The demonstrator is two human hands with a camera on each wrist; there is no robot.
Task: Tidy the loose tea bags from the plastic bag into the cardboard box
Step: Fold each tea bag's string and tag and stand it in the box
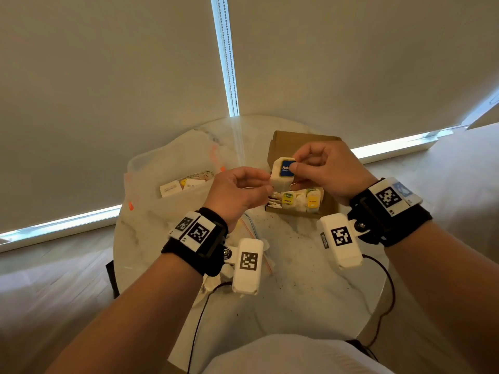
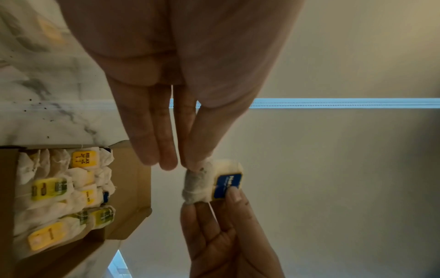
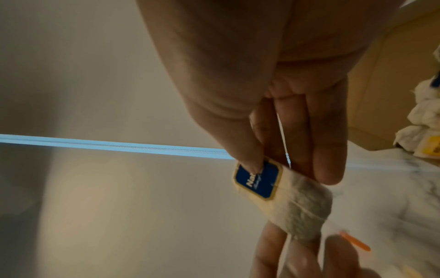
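A white tea bag [image 1: 278,177] with a blue tag [image 1: 286,168] is held in the air just above the open cardboard box [image 1: 297,143]. My right hand [image 1: 293,168] pinches it at the tag, thumb on the blue label [image 3: 258,180]. My left hand [image 1: 270,188] pinches the bag's lower corner [image 2: 200,180] between thumb and fingers [image 2: 166,161]. Inside the box [image 2: 133,178], several tea bags [image 2: 71,191] with yellow and green tags stand packed together. The clear plastic bag [image 1: 167,160] lies left of the box with a few packets [image 1: 183,184] showing through it.
Everything sits on a round white marble table [image 1: 297,265] dusted with dark crumbs. Orange zipper pieces [image 1: 131,205] mark the plastic bag's edge. Black cables [image 1: 388,287] trail off the table's near side. Drawn blinds [image 1: 108,76] close the back.
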